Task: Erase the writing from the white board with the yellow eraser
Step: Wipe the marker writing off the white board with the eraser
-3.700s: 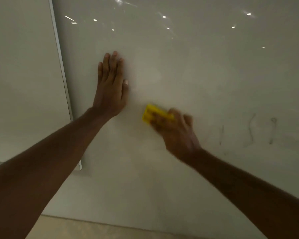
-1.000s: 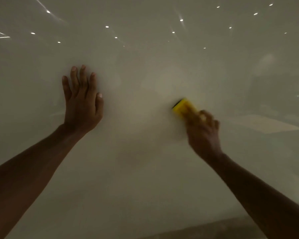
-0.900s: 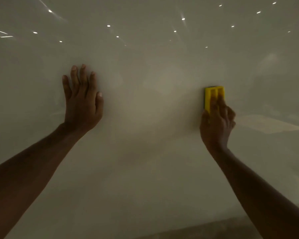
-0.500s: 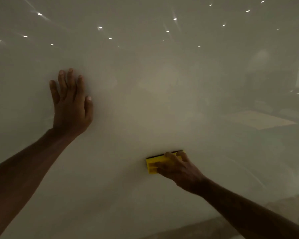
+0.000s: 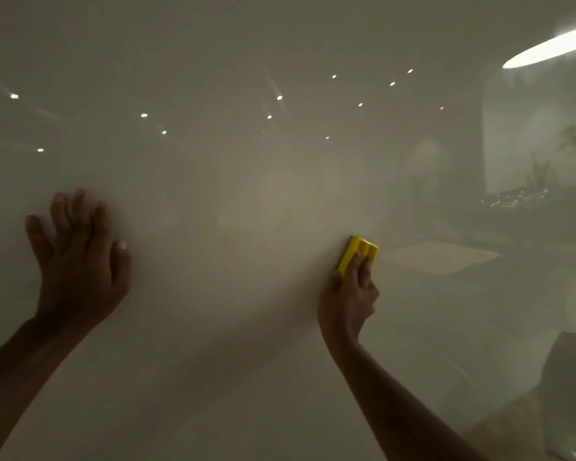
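Observation:
The glossy white board (image 5: 246,327) fills nearly the whole view, and I see no writing on the part shown. My right hand (image 5: 348,296) grips the yellow eraser (image 5: 356,252) and presses it upright against the board, right of centre, fingers over its lower half. My left hand (image 5: 79,257) rests on the board at the left with its fingers spread and holds nothing. Both forearms reach up from the bottom edge.
The board reflects ceiling spotlights (image 5: 279,98) and a bright strip light (image 5: 546,49) at the top right. A dim reflection of a room with plants (image 5: 539,168) shows on the right. A pale rounded object (image 5: 572,394) sits at the lower right.
My right hand has carried the eraser from low on the board up and to the right, turning it from flat to upright. The view has shifted right; my left hand stays on the board.

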